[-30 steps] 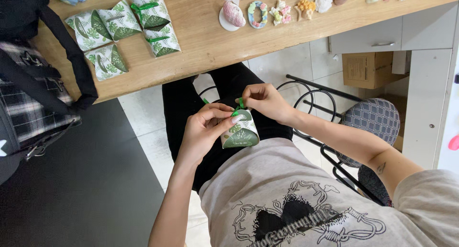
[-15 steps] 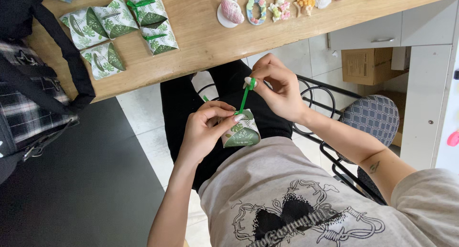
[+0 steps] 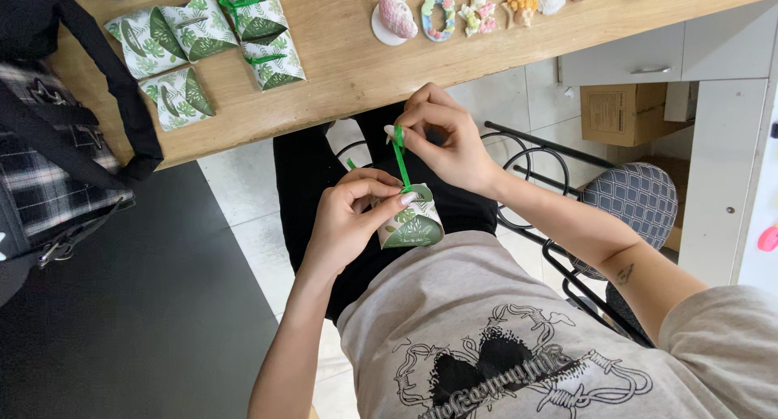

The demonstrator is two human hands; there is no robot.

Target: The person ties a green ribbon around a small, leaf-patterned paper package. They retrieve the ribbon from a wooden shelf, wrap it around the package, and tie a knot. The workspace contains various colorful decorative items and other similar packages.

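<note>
Left hand [image 3: 344, 224] wraps around a small leaf-print favor box [image 3: 412, 223], held over the lap, near side of the wooden table [image 3: 348, 70]. Thumb and forefinger press together at the box top, right at the ribbon's base. Right hand [image 3: 442, 135] sits just above, fingers pinching a green ribbon [image 3: 399, 156] and holding it taut, roughly upright from the box. A second short green end pokes out left of the left hand, probably the ribbon's other tail, too small to confirm.

On the table, far left: a cluster of matching leaf-print boxes [image 3: 203, 38], some tied with green ribbon, some lying flat. Far centre to right: a row of small pastel trinkets [image 3: 486, 6], shell and ring shapes. Black bag with plaid fabric [image 3: 49, 160] at the left edge. Metal-frame chair with patterned cushion [image 3: 636, 200] to the right, cardboard box [image 3: 620, 115] under the table beyond it.
</note>
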